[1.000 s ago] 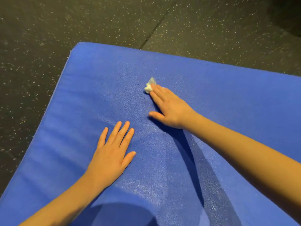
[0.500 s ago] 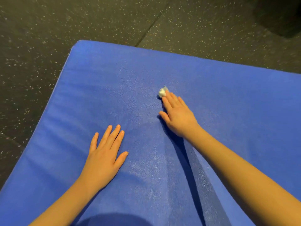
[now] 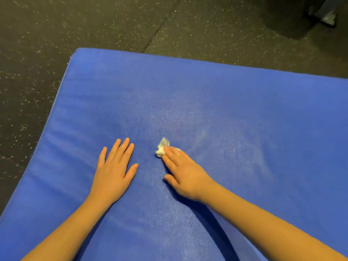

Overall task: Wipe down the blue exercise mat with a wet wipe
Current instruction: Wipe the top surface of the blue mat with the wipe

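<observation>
My left hand lies flat, palm down, on the blue exercise mat, its fingers straight and slightly spread and the thumb angled out to the right; it holds nothing. My right hand is just to the right of it, apart from it, also palm down with the fingers extended and close together. Those fingers press a small, crumpled white wet wipe against the mat. Most of the wipe is under my fingertips, and a bunched bit of it sticks out on their far left side. The thumb of that hand rests on the mat toward the near left and does not touch the wipe. The wipe sits near the middle of the mat as I see it, between my two hands and a little farther away than my left thumb. On the mat, to the far side and right of the wipe, there is a paler, shiny patch. The mat lies on a dark speckled floor, with its far left corner rounded and its left edge running toward me. A seam crosses the floor beyond the mat's far edge. At the far right stands a dark object that I cannot identify.
</observation>
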Demonstrator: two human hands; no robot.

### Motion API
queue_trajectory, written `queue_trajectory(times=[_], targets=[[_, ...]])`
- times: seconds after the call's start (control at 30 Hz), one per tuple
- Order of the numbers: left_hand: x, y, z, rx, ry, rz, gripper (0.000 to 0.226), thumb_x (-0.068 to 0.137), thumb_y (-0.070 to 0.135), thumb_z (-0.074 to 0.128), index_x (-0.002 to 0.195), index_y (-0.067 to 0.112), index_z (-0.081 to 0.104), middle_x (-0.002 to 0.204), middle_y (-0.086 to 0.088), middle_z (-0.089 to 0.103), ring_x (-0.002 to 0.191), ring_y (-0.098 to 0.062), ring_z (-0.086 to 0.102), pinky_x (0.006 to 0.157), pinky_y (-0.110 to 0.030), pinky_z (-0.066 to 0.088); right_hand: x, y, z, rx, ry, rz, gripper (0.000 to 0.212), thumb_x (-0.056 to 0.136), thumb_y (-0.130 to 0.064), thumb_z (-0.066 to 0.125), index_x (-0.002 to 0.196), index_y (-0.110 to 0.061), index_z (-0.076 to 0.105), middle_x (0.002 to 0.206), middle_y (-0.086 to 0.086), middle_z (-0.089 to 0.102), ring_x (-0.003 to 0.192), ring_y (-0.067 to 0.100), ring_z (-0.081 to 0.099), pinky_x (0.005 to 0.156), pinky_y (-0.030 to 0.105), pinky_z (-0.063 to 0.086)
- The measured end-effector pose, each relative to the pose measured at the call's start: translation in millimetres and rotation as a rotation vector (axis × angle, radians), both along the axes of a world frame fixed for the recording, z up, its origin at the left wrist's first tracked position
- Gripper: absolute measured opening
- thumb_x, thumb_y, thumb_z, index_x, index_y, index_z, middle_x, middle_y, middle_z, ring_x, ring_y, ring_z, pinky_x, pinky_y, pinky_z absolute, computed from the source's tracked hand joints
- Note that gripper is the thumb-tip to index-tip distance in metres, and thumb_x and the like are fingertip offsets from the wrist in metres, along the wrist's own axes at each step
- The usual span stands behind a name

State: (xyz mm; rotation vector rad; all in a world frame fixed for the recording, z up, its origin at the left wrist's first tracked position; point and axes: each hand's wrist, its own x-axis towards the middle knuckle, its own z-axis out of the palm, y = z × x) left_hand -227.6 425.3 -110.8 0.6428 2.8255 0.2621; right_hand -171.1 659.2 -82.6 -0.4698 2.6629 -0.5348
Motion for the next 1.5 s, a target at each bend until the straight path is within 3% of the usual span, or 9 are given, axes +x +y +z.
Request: queue_trajectory(times=[0.1, 0.27, 0.43, 0.6, 0.8, 1.03, 1.2, 1.3, 1.5], targets=[[0, 0, 1, 0.011, -0.004, 0.01, 0.067, 0.093, 0.052, 0.024, 0.146, 0.013, 0.04, 0.156, -0.001, 0.028, 0.146, -0.017, 0.015, 0.117, -0.046, 0.011, 25, 0, 4, 0.018, -0.003, 0.154, 0.07, 0.092, -0.045, 0.026, 0.146, -0.001, 0.036, 0.154, 0.016, 0.03, 0.141, 0.033, 0.03, 0.114, 0.042, 0.001], [0, 0, 3, 0.025, -0.006, 0.019, 0.073, 0.091, 0.056, 0.016, 0.148, 0.014, 0.035, 0.158, 0.0, 0.023, 0.147, -0.016, 0.01, 0.119, -0.045, 0.005, 28, 31, 1, 0.106, -0.022, -0.186, 0.085, 0.082, -0.057, -0.002, 0.154, -0.012, 0.01, 0.162, 0.005, 0.0, 0.149, 0.023, 0.002, 0.121, 0.034, -0.005], [12, -1, 17, -0.031, -0.134, 0.007, 0.062, 0.1, 0.047, 0.033, 0.152, 0.016, 0.023, 0.161, 0.003, 0.008, 0.149, -0.017, 0.0, 0.12, -0.045, 0.0, 76, -2, 25, -0.051, -0.101, -0.019, 0.072, 0.095, -0.053, 0.019, 0.153, -0.012, 0.013, 0.162, 0.003, 0.006, 0.148, 0.021, 0.006, 0.111, 0.017, -0.014], [57, -35, 40, -0.009, -0.252, -0.094, 0.092, 0.073, 0.069, -0.003, 0.153, 0.026, 0.011, 0.153, 0.02, -0.009, 0.143, -0.002, -0.015, 0.118, -0.035, -0.01, 85, 12, 27, 0.013, -0.081, -0.134, 0.076, 0.091, -0.061, 0.001, 0.154, -0.02, 0.013, 0.162, -0.005, 0.004, 0.148, 0.014, 0.006, 0.112, 0.018, -0.008], [74, -47, 35, 0.07, -0.164, -0.06, 0.084, 0.081, 0.064, 0.003, 0.15, 0.023, 0.032, 0.155, 0.016, 0.011, 0.145, -0.004, 0.001, 0.118, -0.035, -0.003, 124, -31, 47, -0.165, -0.164, -0.044, 0.066, 0.098, -0.051, 0.015, 0.15, -0.013, 0.026, 0.158, -0.001, 0.017, 0.145, 0.013, 0.013, 0.106, 0.007, -0.014], [72, -48, 38, 0.069, -0.209, -0.08, 0.087, 0.079, 0.065, 0.001, 0.152, 0.023, 0.025, 0.16, 0.01, 0.011, 0.148, -0.01, 0.0, 0.118, -0.036, -0.005, 120, -17, 47, -0.04, -0.13, -0.212, 0.051, 0.105, -0.025, 0.032, 0.153, -0.018, 0.017, 0.16, -0.005, 0.01, 0.147, 0.016, 0.012, 0.106, 0.007, -0.012], [71, -58, 49, 0.026, -0.248, -0.093, 0.066, 0.096, 0.058, 0.021, 0.153, 0.024, 0.02, 0.161, 0.01, 0.005, 0.148, -0.01, -0.003, 0.118, -0.037, -0.005, 143, -35, 64, -0.198, -0.2, 0.082, 0.068, 0.098, -0.058, 0.018, 0.148, -0.013, 0.031, 0.154, -0.007, 0.02, 0.144, 0.012, 0.018, 0.117, 0.021, 0.001], [69, -74, 52, 0.05, -0.228, -0.094, 0.093, 0.073, 0.067, -0.001, 0.152, 0.026, 0.022, 0.16, 0.012, 0.008, 0.148, -0.009, 0.0, 0.118, -0.035, -0.004, 130, -29, 65, -0.106, -0.12, 0.057, 0.05, 0.102, -0.029, 0.03, 0.151, -0.023, 0.024, 0.158, -0.011, 0.015, 0.147, 0.009, 0.012, 0.117, 0.02, -0.003], [74, -79, 40, 0.042, -0.12, -0.06, 0.086, 0.079, 0.06, -0.001, 0.15, 0.024, 0.03, 0.159, 0.01, 0.019, 0.148, -0.012, 0.008, 0.118, -0.037, 0.001, 128, -79, 70, -0.234, -0.127, 0.134, 0.051, 0.1, -0.016, 0.04, 0.149, -0.01, 0.029, 0.158, 0.002, 0.022, 0.144, 0.013, 0.017, 0.111, 0.008, -0.008]])
